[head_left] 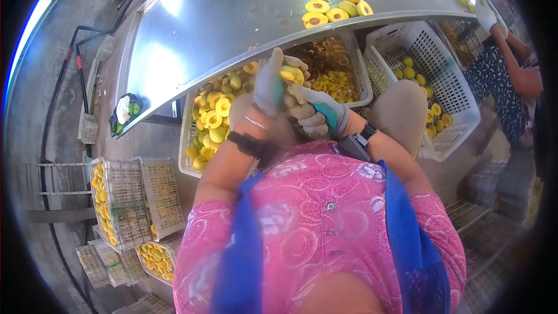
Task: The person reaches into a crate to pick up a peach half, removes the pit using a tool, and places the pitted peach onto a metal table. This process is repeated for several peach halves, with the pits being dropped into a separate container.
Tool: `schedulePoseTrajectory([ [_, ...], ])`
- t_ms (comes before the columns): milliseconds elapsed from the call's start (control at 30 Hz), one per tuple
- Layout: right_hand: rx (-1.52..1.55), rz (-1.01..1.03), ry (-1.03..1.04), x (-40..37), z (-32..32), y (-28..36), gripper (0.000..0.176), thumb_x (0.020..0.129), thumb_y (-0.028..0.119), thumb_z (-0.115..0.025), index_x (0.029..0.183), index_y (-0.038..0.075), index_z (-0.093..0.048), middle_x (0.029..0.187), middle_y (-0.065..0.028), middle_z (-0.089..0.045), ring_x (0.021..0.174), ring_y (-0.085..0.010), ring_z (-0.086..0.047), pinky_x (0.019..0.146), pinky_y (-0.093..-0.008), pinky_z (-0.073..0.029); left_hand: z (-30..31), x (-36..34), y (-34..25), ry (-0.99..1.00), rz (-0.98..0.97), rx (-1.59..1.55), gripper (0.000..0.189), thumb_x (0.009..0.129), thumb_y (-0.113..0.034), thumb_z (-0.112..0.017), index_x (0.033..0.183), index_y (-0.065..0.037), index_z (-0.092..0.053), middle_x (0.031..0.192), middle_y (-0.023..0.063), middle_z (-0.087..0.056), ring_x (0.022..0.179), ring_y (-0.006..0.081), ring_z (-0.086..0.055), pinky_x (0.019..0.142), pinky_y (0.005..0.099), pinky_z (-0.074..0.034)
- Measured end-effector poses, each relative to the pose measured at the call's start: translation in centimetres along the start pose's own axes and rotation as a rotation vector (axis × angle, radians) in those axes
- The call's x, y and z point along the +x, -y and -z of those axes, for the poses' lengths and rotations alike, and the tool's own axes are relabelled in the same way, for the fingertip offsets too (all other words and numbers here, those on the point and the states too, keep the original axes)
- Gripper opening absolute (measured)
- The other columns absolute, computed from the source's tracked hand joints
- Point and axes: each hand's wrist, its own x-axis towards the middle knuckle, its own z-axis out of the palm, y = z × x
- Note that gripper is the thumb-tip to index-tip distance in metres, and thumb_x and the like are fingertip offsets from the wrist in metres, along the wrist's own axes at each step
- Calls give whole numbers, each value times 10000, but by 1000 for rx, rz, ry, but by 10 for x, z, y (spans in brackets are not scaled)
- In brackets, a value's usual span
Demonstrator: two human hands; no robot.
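Observation:
My left hand [269, 86], in a grey glove, is closed around a yellow peach half [292, 74] near the table edge. My right hand [317, 113], gloved in grey and green, is curled into a fist just below it; whatever it grips is hidden by fingers and blur. Beneath my left forearm stands a white crate [184, 154] filled with hollowed peach halves [216, 117]. Under the table edge, another crate [364, 78] contains brown pits and yellow scraps [334, 84]. Several peaches, some halved with pits showing [317, 18], lie on the metal table [232, 14].
At my right, a white crate [459, 90] holds greenish-yellow peaches. A co-worker's arm [511, 64] reaches the table there. Stacked crates of peach halves [125, 206] stand at left. A dark cloth bundle [129, 110] hangs at the table corner.

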Motion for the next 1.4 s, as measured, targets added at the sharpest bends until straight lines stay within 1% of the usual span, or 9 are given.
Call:
schedulePoseTrajectory([
  [167,25,20,26,-1,-3,-2,325,1070,458,-440,1048,140,-503,632,88,-332,398,-20,-269,317,-207,-194,21,8,11,135,73,-182,519,1037,-439,-490,941,49,-640,846,190,-664,725,268,-678,621,378,-611],
  [367,-28,13,-77,-1,-6,-1,341,1076,464,-423,1058,137,-517,633,81,-342,388,-21,-271,308,-210,-194,22,2,22,41,53,-354,461,1035,-400,-515,1130,44,-594,986,183,-674,778,266,-683,687,370,-600],
  [567,-139,-79,-224,1,-1,3,337,1062,480,-454,1027,158,-546,603,91,-326,374,-17,-254,305,-210,-175,26,-3,-33,285,94,212,493,1042,-428,-506,955,22,-688,863,132,-691,788,193,-667,716,299,-549],
  [667,-149,-83,-226,2,-7,-3,316,1049,480,-482,1011,173,-542,602,104,-332,380,-16,-261,318,-209,-173,27,4,-19,236,70,437,542,1039,-442,-506,875,37,-700,803,117,-686,755,169,-652,678,282,-524],
  [767,-116,-74,-161,-3,-12,-3,312,1029,482,-524,987,173,-527,614,122,-354,398,-15,-287,343,-206,-185,36,2,-1,277,25,201,490,1043,-454,-509,1001,-2,-694,920,110,-708,770,162,-671,737,303,-556],
  [967,-97,-39,-123,-1,-10,-13,328,1043,464,-505,1015,137,-520,617,114,-346,397,-16,-276,336,-209,-182,19,-17,13,31,-42,-314,398,1028,-430,-550,970,-48,-646,932,125,-700,831,257,-687,739,402,-591],
  [1267,31,-87,32,9,-10,-11,333,1071,447,-445,1043,119,-500,614,107,-308,388,-15,-247,321,-213,-163,37,-11,28,-32,28,-596,443,1010,-508,-541,981,-78,-642,996,120,-696,950,306,-676,843,496,-578],
  [1367,35,-79,39,12,-14,-11,327,1076,437,-437,1032,120,-499,610,106,-301,388,-16,-242,318,-213,-160,25,-20,14,-106,-21,-633,380,1025,-402,-556,1032,-24,-591,976,118,-655,854,294,-676,757,464,-604],
  [1400,15,-70,26,12,-17,-11,324,1078,433,-434,1025,120,-500,606,105,-298,388,-15,-242,317,-212,-161,30,-18,16,-82,-45,-636,397,1027,-434,-536,1011,-43,-606,978,112,-665,887,296,-674,798,481,-588],
])
